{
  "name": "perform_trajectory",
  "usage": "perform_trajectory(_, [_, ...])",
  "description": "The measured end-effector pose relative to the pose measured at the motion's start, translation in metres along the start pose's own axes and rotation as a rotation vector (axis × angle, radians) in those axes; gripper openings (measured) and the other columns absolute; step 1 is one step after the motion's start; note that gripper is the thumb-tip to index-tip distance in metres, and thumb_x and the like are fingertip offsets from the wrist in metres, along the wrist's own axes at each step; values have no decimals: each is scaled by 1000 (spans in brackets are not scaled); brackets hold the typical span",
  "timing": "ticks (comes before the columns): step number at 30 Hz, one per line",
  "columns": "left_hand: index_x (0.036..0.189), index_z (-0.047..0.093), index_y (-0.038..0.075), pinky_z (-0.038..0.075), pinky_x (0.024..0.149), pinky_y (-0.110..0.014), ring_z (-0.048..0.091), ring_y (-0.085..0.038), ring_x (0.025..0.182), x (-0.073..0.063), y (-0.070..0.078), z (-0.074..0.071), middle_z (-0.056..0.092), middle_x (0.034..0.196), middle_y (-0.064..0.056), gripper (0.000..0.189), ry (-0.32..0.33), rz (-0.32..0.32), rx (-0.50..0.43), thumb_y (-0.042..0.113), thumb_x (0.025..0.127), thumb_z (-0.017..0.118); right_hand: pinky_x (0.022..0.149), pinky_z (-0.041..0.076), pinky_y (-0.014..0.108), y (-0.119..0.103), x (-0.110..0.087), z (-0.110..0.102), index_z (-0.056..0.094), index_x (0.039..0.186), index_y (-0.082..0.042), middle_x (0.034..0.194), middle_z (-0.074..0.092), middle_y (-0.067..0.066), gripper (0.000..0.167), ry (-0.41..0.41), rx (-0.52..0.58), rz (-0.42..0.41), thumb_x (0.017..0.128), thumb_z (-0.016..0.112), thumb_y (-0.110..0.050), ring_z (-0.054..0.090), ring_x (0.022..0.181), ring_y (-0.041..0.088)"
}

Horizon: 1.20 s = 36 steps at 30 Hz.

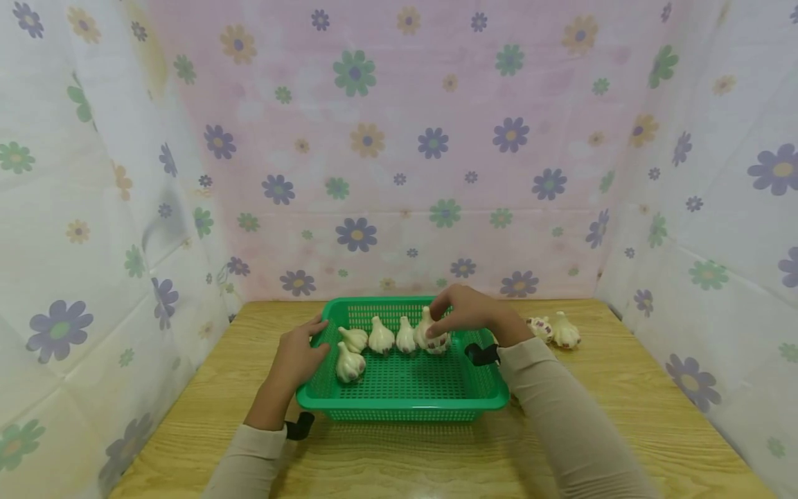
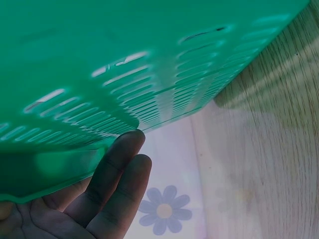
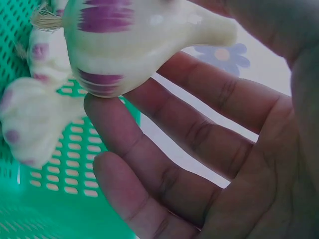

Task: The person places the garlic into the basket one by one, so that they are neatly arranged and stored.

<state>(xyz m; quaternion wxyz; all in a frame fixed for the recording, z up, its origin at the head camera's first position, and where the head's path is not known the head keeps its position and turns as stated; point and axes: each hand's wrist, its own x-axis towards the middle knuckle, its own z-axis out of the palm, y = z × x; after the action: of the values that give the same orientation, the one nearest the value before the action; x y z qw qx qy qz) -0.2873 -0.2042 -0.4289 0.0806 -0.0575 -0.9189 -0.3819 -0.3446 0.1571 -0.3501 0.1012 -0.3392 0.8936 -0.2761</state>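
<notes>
A green plastic basket (image 1: 402, 403) with slotted walls stands on the table. My left hand (image 1: 298, 353) grips its left rim, thumb over the edge and fingers along the outer wall, as the left wrist view shows. Above the basket's back right part, my right hand (image 1: 467, 308) holds a garlic bulb (image 3: 134, 45) between thumb and fingertips. This bulb is white with purple patches and a root tuft. Several other garlic bulbs (image 1: 381, 337) form a row along the back of the basket and down its left side. The right fingers partly cover the bulbs nearest them.
Right of the basket, more garlic bulbs (image 1: 566, 331) lie on the wood-grain table (image 1: 399, 457), partly behind my right wrist. Another pale piece shows beside the basket's front right corner, mostly hidden by the sleeve. Flowered cloth (image 1: 399, 173) encloses the table's back and sides.
</notes>
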Motion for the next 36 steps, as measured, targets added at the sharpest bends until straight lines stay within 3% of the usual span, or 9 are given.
perform_trajectory(4, [150, 55, 8, 37, 43, -24, 27, -10, 40, 1, 0, 0, 39, 165, -7, 55, 1, 7, -3, 11, 97, 65, 95, 56, 48, -1, 8, 9, 80, 108, -19, 120, 73, 1, 29, 2, 5, 47, 87, 83, -39, 65, 115, 24])
perform_trajectory(11, [150, 55, 7, 38, 44, -26, 26, -11, 42, 1, 0, 1, 39, 165, -9, 55, 1, 15, -2, 10, 96, 65, 79, 57, 39, 3, 18, 22, 80, 101, -17, 110, 74, 1, 24, -26, 24, 49, 88, 83, -37, 66, 92, 17])
perform_trajectory(16, [150, 55, 6, 37, 42, -25, 27, -11, 40, 1, 0, 1, 40, 165, -10, 55, 3, 21, -2, 10, 96, 65, 79, 59, 37, 6, 25, 30, 80, 106, -19, 111, 75, -1, 25, -17, 42, 70, 87, 84, -36, 68, 93, 14])
perform_trajectory(19, [149, 56, 6, 36, 42, -24, 27, -11, 40, 1, -1, 0, 41, 164, -10, 54, 7, 23, -5, 10, 96, 65, 75, 54, 34, 5, 30, 36, 76, 89, -18, 95, 71, -6, 19, -36, 53, 76, 87, 84, -35, 62, 83, 10])
perform_trajectory(22, [149, 56, 6, 36, 41, -23, 27, -11, 39, 1, -1, 0, 41, 164, -11, 54, 7, 22, -3, 10, 96, 65, 70, 46, 35, 1, 34, 41, 68, 79, -15, 82, 62, -5, 26, -59, 72, 91, 88, 84, -34, 49, 73, 12])
perform_trajectory(28, [150, 55, 6, 37, 42, -24, 27, -11, 40, 1, -2, 0, 39, 165, -11, 55, 3, 22, 0, 10, 96, 64, 80, 58, 39, -4, 40, 51, 81, 101, -23, 102, 76, -6, 24, -78, 40, 137, 83, 87, -38, 67, 89, 12])
perform_trajectory(36, [149, 56, 6, 38, 42, -25, 27, -11, 40, 2, -2, 1, 40, 164, -10, 54, 13, 24, 1, 10, 96, 66, 77, 61, 42, -5, 49, 58, 81, 101, -20, 97, 76, -4, 23, -105, 67, 148, 85, 86, -36, 73, 80, 18])
